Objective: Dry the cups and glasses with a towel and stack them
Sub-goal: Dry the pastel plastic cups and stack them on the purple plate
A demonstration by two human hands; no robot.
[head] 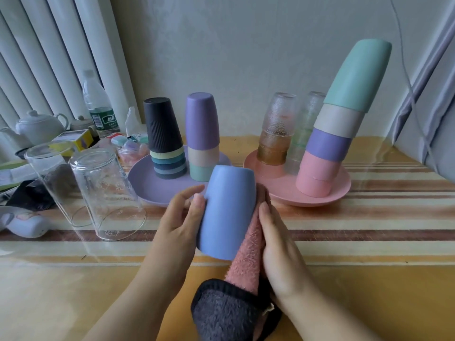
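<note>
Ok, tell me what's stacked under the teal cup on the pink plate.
Under the teal cup sit a beige cup, a purple cup and a pink cup, nested upside down on the pink plate. Only their lower bands show.

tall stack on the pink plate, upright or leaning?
Leaning. The four-cup stack tilts right; its teal top overhangs the pink plate.
</note>
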